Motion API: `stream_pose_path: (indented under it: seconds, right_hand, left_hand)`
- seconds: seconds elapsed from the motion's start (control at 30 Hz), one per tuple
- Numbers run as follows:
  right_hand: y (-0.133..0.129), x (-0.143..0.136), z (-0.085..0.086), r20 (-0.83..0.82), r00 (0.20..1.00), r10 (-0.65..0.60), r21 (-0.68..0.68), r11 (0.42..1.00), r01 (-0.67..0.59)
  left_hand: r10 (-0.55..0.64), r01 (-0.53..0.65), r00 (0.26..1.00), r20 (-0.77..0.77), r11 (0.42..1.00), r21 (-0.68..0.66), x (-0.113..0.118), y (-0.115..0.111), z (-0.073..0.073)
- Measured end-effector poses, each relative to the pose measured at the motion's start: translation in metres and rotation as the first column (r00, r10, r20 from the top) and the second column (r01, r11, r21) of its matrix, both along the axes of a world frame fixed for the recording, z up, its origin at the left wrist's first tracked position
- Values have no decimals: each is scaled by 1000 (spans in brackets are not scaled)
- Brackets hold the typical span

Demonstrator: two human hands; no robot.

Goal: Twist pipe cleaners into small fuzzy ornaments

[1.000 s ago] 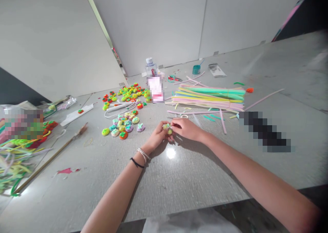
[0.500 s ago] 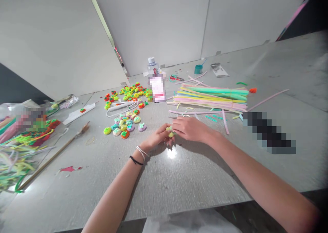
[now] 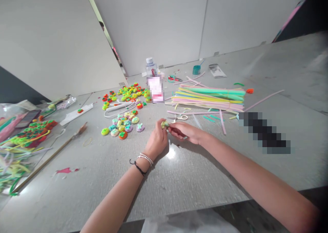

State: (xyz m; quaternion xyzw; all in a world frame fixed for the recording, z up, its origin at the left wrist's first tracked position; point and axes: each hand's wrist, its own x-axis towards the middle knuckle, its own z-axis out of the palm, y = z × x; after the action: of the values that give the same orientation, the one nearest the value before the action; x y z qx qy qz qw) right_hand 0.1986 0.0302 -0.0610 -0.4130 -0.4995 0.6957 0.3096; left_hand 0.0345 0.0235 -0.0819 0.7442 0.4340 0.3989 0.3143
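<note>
A small pale yellow pipe-cleaner piece (image 3: pixel 164 124) is pinched in the fingers of my left hand (image 3: pixel 157 140), over the middle of the table. My right hand (image 3: pixel 185 131) meets it from the right, thumb and forefinger closed at its edge; its other fingers curl below. Fingers partly cover the piece. Just beyond my right hand lie scissors (image 3: pixel 182 117) with white handles. To the left sits a cluster of finished pipe-cleaner pieces in pastel colours, among them a purple one (image 3: pixel 140 127) and an orange one with a green top (image 3: pixel 123 134).
A bundle of pastel pipe cleaners (image 3: pixel 208 98) lies at the right, with loose cut strips around it. Behind the cluster are a white corded tool (image 3: pixel 119 107) and a pile of yellow and orange pieces (image 3: pixel 129 92). A bottle (image 3: pixel 150 68) stands at the back; a stick (image 3: pixel 48 159) lies left.
My left hand has turned upward, its back now showing, and the yellow piece has shifted slightly left and up. My right hand has rolled and lowered, uncovering the scissors.
</note>
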Motion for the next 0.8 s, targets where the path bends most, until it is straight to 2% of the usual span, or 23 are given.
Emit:
stream_pose_path:
  seconds: [0.17, 0.23, 0.33, 0.4, 0.47, 0.57, 0.67, 0.73, 0.8]
  right_hand:
    - [2, 2, 2, -149, 989, 12, -244, 968, -49]
    - [2, 1, 3, -138, 990, -3, -246, 969, -31]
    - [-1, -3, 5, -69, 995, -75, -170, 983, 62]
    - [-3, -5, 6, -60, 991, -118, -172, 979, 106]
    - [-4, -6, 8, -121, 984, -128, -249, 964, 95]
    - [-3, -3, 11, -295, 951, -97, -394, 919, -28]
    - [-2, -1, 14, -385, 919, -85, -460, 881, -111]
    - [-2, -1, 14, -362, 926, -104, -455, 887, -78]
    - [-3, -3, 12, -290, 947, -137, -398, 917, 11]
  left_hand:
    - [-94, 94, 996, -7, 993, 70, -1, 2, -1]
    - [-122, 129, 990, -69, 986, 105, -1, 2, 0]
    - [-127, 151, 979, -159, 977, 151, -1, 3, 3]
    - [-115, 149, 977, -180, 971, 188, -1, 3, 3]
    - [-97, 148, 973, -211, 959, 243, -2, 5, 3]
    - [-50, 161, 949, -313, 926, 341, -2, 6, 3]
    - [16, 172, 916, -401, 888, 427, -2, 6, 3]
    - [50, 172, 902, -428, 869, 464, -1, 6, 3]
    - [74, 159, 899, -431, 863, 480, 0, 6, 4]
